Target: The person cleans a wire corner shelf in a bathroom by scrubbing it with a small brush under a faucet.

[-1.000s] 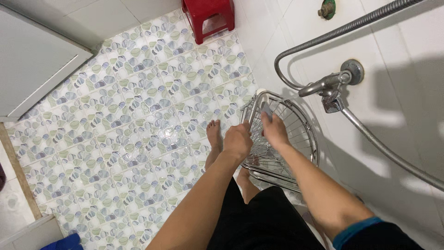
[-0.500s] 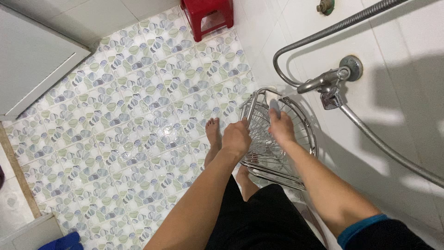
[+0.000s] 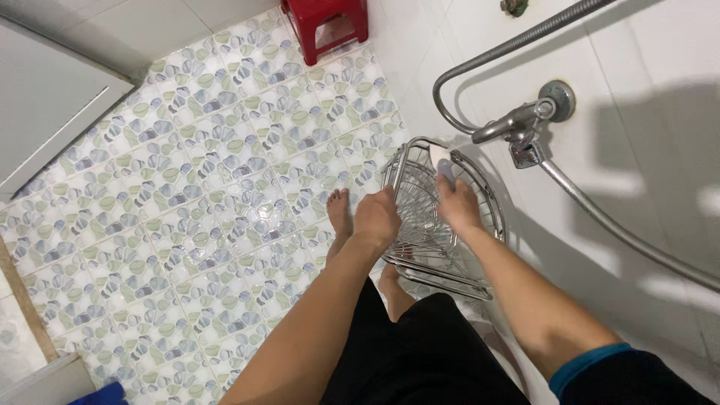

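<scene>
A person stands barefoot on a bathroom floor (image 3: 210, 187) tiled in a green, grey and white pebble pattern, seen from above, looking down at both arms.

Just right of centre is a round metal wire rack (image 3: 480, 196), a basket-like corner shelf with chrome rims and thin wire ribs, held between the hands close to the white tiled wall (image 3: 660, 75).

The left hand (image 3: 376, 219) is at the rack's 9 o'clock edge, fingers curled together around the rim in a closed grip.

The right hand (image 3: 457, 204) reaches inside the rack toward its 12 o'clock side. Its fingers are closed around a small grey scrubbing pad (image 3: 445, 169), which is pressed against the wires near the top rim. The fingertips themselves are hidden, so how tightly they pinch cannot be told.

At 1 o'clock from the rack, a chrome wall tap (image 3: 521, 124) juts from the wall, with a ribbed metal shower hose (image 3: 525, 41) looping above it and a second hose running down toward 4 o'clock.

At the frame's 12 o'clock edge stands a red plastic stool (image 3: 324, 21). A white panel (image 3: 52, 112) fills the 10 o'clock corner. The left foot (image 3: 340, 217) shows just left of the left hand.
</scene>
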